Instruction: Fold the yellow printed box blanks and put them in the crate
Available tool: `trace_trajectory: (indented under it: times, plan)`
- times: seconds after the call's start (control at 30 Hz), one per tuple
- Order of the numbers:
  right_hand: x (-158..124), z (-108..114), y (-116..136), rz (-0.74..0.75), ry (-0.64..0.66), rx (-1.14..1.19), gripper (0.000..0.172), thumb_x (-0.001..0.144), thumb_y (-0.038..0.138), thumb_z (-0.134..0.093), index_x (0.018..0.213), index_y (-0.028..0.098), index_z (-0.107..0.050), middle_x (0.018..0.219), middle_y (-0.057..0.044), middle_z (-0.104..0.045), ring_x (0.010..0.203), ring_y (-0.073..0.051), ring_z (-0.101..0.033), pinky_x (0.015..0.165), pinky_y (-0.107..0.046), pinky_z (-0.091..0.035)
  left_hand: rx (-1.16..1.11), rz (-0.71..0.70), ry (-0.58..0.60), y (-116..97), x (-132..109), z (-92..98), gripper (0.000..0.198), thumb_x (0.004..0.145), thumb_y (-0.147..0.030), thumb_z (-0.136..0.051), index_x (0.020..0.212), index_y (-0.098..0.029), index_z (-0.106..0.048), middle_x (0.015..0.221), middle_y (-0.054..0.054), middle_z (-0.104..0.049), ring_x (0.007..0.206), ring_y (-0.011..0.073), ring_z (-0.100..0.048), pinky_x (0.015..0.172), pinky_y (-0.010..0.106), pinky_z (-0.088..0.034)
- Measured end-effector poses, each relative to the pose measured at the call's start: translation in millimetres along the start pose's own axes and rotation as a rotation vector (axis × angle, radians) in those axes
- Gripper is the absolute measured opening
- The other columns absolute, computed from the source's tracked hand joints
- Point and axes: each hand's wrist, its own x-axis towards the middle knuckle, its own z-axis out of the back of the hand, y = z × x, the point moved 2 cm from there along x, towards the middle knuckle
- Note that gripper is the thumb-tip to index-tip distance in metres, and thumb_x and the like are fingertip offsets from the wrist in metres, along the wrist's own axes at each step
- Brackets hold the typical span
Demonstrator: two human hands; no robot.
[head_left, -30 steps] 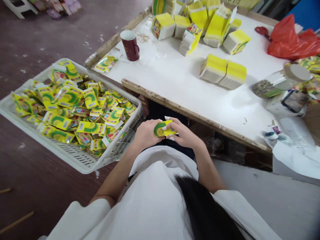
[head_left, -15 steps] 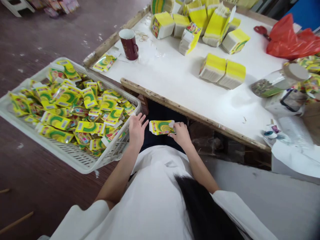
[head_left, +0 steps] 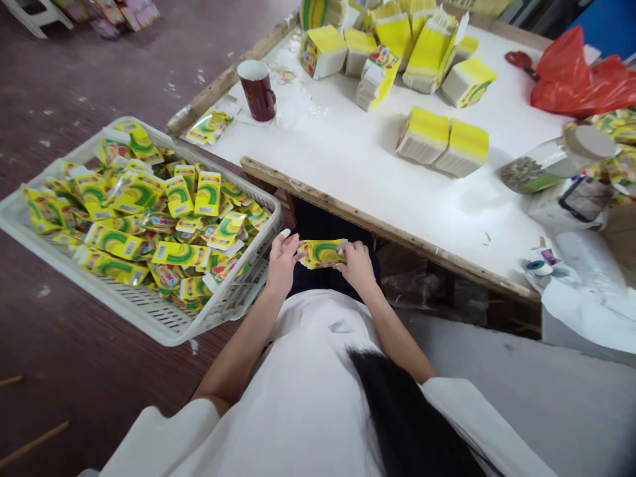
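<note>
My right hand [head_left: 358, 265] is closed on the right end of a small fanned stack of yellow printed packets [head_left: 322, 254], held flat above my lap. At the stack's left end is my left hand [head_left: 282, 262], its fingers bent and somewhat apart, one with a white covering on its tip. Its fingertips reach the stack's edge; no grip on a packet can be made out. Left of me, a white plastic basket [head_left: 124, 311] holds many loose yellow-and-green packets [head_left: 116, 242]. One packet [head_left: 207, 193] lies face up on top near its far right side.
The white table [head_left: 342, 142] has a wooden edge in front of me. On it stand a maroon mug [head_left: 257, 91], bundled yellow packets [head_left: 442, 140], a clear jar [head_left: 551, 159] and a red plastic bag [head_left: 579, 79]. A grey surface [head_left: 501, 391] lies at my right.
My left hand has moved right from beside the basket to the stack's left end, its fingers less spread. A packet now lies on the pile that was not there before. My right hand keeps its hold.
</note>
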Motion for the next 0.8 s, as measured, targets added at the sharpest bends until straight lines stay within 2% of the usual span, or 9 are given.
trace_trajectory:
  times: [0.13,0.23,0.33,0.43,0.5,0.57,0.67,0.73,0.8]
  plan:
    - [-1,6,-4,-0.030,-0.008,0.137,0.021,0.075,0.015,-0.069,0.088,0.021,-0.054,0.092,-0.008,-0.064,0.086,-0.025,-0.060,0.079,-0.037,-0.047,0.046,-0.050,-0.011,4,3,4.8,0.053,0.070,-0.045,-0.084,0.109,-0.022,-0.058,0.114,0.006,-0.064,0.096,0.0153,-0.066,0.081,0.028,-0.052]
    - [-3,14,-8,-0.097,0.019,0.424,0.018,0.078,0.024,-0.064,0.085,0.024,-0.048,0.079,0.000,-0.063,0.070,-0.019,-0.058,0.068,-0.031,-0.044,0.030,-0.183,0.005,9,3,6.4,0.070,0.063,-0.060,-0.085,0.115,-0.023,-0.055,0.124,0.010,-0.061,0.108,0.0193,-0.064,0.092,0.032,-0.051]
    - [-3,22,-8,-0.060,0.008,0.635,0.020,0.077,0.031,-0.063,0.084,0.024,-0.046,0.072,0.003,-0.060,0.062,-0.016,-0.054,0.062,-0.028,-0.041,-0.009,-0.325,0.048,13,2,3.6,0.087,0.058,-0.068,-0.085,0.124,-0.025,-0.050,0.137,0.014,-0.055,0.123,0.0246,-0.059,0.105,0.038,-0.048]
    - [-3,28,-4,-0.053,-0.056,0.755,0.022,0.077,0.037,-0.062,0.081,0.024,-0.045,0.074,0.001,-0.060,0.063,-0.015,-0.052,0.060,-0.028,-0.041,0.015,-0.379,-0.052,16,0,1.4,0.087,0.063,-0.072,-0.080,0.130,-0.027,-0.048,0.148,0.014,-0.048,0.136,0.0274,-0.051,0.113,0.041,-0.042]
    - [-5,29,2,-0.063,-0.114,0.812,0.021,0.077,0.037,-0.061,0.081,0.024,-0.045,0.081,-0.001,-0.063,0.065,-0.016,-0.054,0.062,-0.029,-0.044,0.009,-0.354,-0.094,17,-2,-1.6,0.088,0.062,-0.072,-0.081,0.131,-0.027,-0.050,0.150,0.013,-0.048,0.140,0.0288,-0.048,0.115,0.042,-0.041]
    - [-9,30,13,-0.018,-0.096,0.791,0.018,0.077,0.033,-0.061,0.081,0.024,-0.046,0.080,-0.001,-0.063,0.066,-0.016,-0.055,0.063,-0.030,-0.045,-0.029,-0.280,0.004,18,-6,-9.1,0.088,0.061,-0.068,-0.084,0.132,-0.026,-0.053,0.146,0.013,-0.055,0.138,0.0308,-0.051,0.114,0.043,-0.043]
    - [-14,28,31,0.112,0.038,0.788,0.017,0.076,0.029,-0.064,0.080,0.024,-0.049,0.073,0.001,-0.057,0.065,-0.016,-0.052,0.063,-0.030,-0.045,-0.069,-0.168,0.229,18,-16,-24.2,0.070,0.076,-0.063,-0.076,0.131,-0.022,-0.060,0.132,0.013,-0.067,0.131,0.0318,-0.058,0.108,0.046,-0.048]
    - [-16,27,39,0.142,0.086,0.936,0.024,0.075,0.033,-0.070,0.083,0.024,-0.049,0.077,0.001,-0.057,0.068,-0.016,-0.054,0.065,-0.030,-0.048,-0.044,-0.200,0.270,14,-23,-31.1,0.056,0.086,-0.059,-0.067,0.128,-0.022,-0.063,0.127,0.012,-0.070,0.127,0.0300,-0.062,0.107,0.046,-0.049]
    - [-16,27,43,0.130,0.105,1.107,0.033,0.073,0.038,-0.077,0.087,0.024,-0.050,0.084,0.000,-0.058,0.075,-0.016,-0.057,0.071,-0.031,-0.050,0.015,-0.290,0.251,10,-28,-35.0,0.048,0.089,-0.057,-0.064,0.124,-0.024,-0.066,0.127,0.009,-0.070,0.124,0.0274,-0.063,0.109,0.044,-0.049]
